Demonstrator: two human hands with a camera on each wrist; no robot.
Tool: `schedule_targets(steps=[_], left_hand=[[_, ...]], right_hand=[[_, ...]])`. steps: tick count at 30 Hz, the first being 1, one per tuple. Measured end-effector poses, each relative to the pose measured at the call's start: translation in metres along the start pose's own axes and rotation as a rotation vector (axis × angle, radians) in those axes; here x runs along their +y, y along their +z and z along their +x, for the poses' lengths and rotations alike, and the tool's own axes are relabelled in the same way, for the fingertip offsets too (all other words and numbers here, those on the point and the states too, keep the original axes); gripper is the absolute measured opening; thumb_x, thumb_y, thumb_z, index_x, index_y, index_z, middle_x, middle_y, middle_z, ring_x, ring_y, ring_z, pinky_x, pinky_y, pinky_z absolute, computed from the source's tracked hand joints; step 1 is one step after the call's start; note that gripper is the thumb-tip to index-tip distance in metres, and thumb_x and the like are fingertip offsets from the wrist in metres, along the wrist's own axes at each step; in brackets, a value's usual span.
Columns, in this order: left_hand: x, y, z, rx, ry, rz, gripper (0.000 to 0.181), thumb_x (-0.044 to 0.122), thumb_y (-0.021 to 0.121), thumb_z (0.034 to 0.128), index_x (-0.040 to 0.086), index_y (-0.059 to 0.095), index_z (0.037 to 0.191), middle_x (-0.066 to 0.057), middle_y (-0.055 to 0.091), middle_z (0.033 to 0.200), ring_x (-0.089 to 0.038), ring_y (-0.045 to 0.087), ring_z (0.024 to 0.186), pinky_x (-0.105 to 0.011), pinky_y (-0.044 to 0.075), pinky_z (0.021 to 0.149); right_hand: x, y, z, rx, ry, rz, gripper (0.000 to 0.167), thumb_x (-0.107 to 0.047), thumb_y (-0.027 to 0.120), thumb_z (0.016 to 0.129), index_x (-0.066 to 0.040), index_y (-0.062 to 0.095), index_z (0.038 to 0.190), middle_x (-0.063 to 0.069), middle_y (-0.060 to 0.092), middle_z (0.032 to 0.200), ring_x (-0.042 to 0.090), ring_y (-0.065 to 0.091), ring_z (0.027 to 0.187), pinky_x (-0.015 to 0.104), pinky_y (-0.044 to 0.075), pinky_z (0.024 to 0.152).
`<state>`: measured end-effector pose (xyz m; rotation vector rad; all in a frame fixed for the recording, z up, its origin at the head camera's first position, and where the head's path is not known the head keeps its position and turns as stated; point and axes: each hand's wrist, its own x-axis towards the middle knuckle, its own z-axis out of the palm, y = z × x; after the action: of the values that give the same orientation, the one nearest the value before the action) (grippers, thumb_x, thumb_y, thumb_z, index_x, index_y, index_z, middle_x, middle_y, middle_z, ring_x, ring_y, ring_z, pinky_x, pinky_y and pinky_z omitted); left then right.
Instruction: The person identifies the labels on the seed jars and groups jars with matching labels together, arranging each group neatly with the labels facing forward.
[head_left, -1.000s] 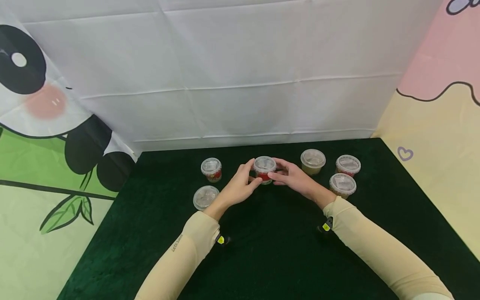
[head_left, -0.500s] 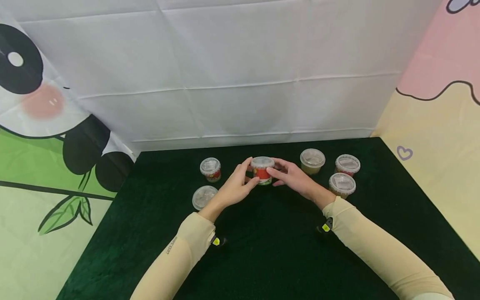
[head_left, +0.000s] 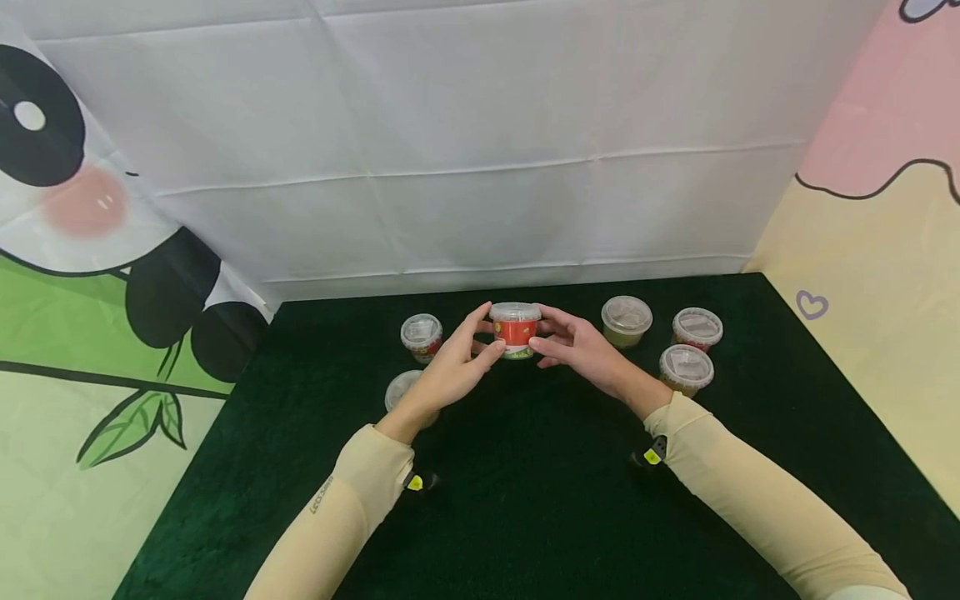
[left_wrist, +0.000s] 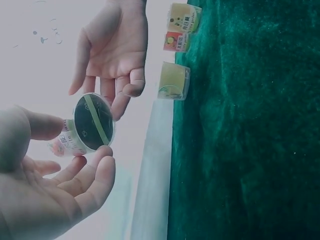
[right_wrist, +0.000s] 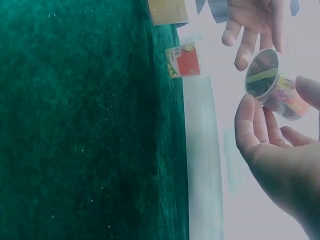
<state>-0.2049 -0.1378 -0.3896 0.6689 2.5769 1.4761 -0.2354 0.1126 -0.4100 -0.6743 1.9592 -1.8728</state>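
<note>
A small round plastic cup (head_left: 516,329) with a clear lid and a red label is held up above the green table, between both hands. My left hand (head_left: 450,367) grips its left side with thumb and fingers. On the other side, my right hand (head_left: 585,350) holds it, the thumb low on the label. The red label faces the head camera. Both wrist views show the cup's dark round base (left_wrist: 94,121) with a pale green strip across it. Its contents cannot be made out clearly.
Left of the hands stand a red-labelled lidded cup (head_left: 422,335) and another cup (head_left: 401,387), partly behind the left wrist. Several more stand at right: a yellowish cup (head_left: 626,319), a red one (head_left: 697,327) and a tan one (head_left: 686,368). A white cloth wall (head_left: 480,208) rises behind the table.
Both hands have raised the cup a little and shifted it left. It has tipped so that more of its label and less of its lid shows. The other cups have stayed put.
</note>
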Motion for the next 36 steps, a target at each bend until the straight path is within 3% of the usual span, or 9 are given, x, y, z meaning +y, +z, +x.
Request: schedule_targets(steps=[6,11,16,22,23,27,30,36], left_hand=[[-0.0008,-0.0030,-0.0061,0.002,-0.001,-0.070,0.065,0.028,0.051,0.1080,0.016,0.017,0.162,-0.015,0.042,0.146,-0.030,0.061,0.111,-0.045,0.057,0.088],[-0.0013,-0.0036,-0.0077,0.000,-0.018,-0.075,0.065,0.028,0.052,0.1077,0.017,0.018,0.162,-0.015,0.042,0.146,-0.031,0.061,0.112,-0.039,0.057,0.088],[-0.0009,-0.0042,-0.0082,-0.001,-0.027,-0.083,0.066,0.027,0.053,0.1077,0.018,0.017,0.162,-0.015,0.041,0.148,-0.031,0.061,0.112,-0.042,0.057,0.088],[-0.0022,-0.0049,-0.0078,-0.019,-0.044,-0.087,0.067,0.020,0.050,0.1084,0.012,0.012,0.162,-0.022,0.037,0.150,-0.039,0.059,0.115,-0.048,0.056,0.090],[0.0032,-0.0054,-0.0095,-0.021,-0.044,-0.084,0.066,0.018,0.050,0.1084,0.009,0.012,0.162,-0.023,0.037,0.150,-0.040,0.059,0.115,-0.048,0.056,0.090],[0.0029,-0.0051,-0.0088,-0.023,-0.043,-0.070,0.066,0.017,0.050,0.1084,0.007,0.013,0.162,-0.024,0.038,0.149,-0.037,0.060,0.112,-0.045,0.056,0.088],[-0.0036,-0.0038,-0.0073,-0.019,-0.032,-0.066,0.067,0.021,0.051,0.1083,0.011,0.012,0.162,-0.021,0.038,0.150,-0.034,0.060,0.112,-0.043,0.057,0.087],[-0.0040,-0.0041,-0.0079,-0.017,-0.019,-0.071,0.067,0.027,0.052,0.1080,0.016,0.014,0.163,-0.018,0.040,0.148,-0.032,0.060,0.112,-0.044,0.057,0.088]], right_hand=[[0.0015,0.0039,0.0019,0.014,-0.018,-0.024,0.063,-0.018,0.058,0.105,-0.012,0.029,0.160,0.018,0.049,0.145,0.029,0.061,0.115,0.039,0.056,0.091],[0.0011,0.0053,0.0026,0.008,-0.016,-0.032,0.063,-0.021,0.059,0.105,-0.014,0.030,0.160,0.018,0.050,0.141,0.031,0.063,0.110,0.040,0.056,0.090],[0.0006,0.0059,0.0029,0.009,-0.013,-0.028,0.062,-0.020,0.059,0.105,-0.013,0.031,0.159,0.017,0.051,0.139,0.032,0.064,0.110,0.041,0.056,0.090],[0.0011,0.0055,0.0033,0.001,-0.002,-0.024,0.062,-0.020,0.058,0.105,-0.013,0.030,0.160,0.018,0.050,0.139,0.032,0.064,0.110,0.043,0.055,0.092],[0.0013,0.0053,0.0034,-0.001,-0.003,-0.025,0.062,-0.020,0.058,0.105,-0.013,0.030,0.160,0.018,0.050,0.139,0.032,0.064,0.110,0.043,0.055,0.092],[0.0026,0.0047,0.0036,-0.005,0.000,-0.025,0.062,-0.020,0.058,0.105,-0.013,0.030,0.160,0.017,0.050,0.138,0.032,0.064,0.111,0.042,0.055,0.091],[0.0024,0.0048,0.0033,-0.006,0.000,-0.024,0.062,-0.020,0.058,0.105,-0.013,0.030,0.160,0.017,0.050,0.138,0.032,0.064,0.111,0.042,0.056,0.091],[-0.0004,0.0052,0.0020,-0.012,0.004,-0.014,0.064,-0.020,0.058,0.105,-0.012,0.028,0.160,0.020,0.049,0.139,0.035,0.063,0.112,0.044,0.055,0.093]])
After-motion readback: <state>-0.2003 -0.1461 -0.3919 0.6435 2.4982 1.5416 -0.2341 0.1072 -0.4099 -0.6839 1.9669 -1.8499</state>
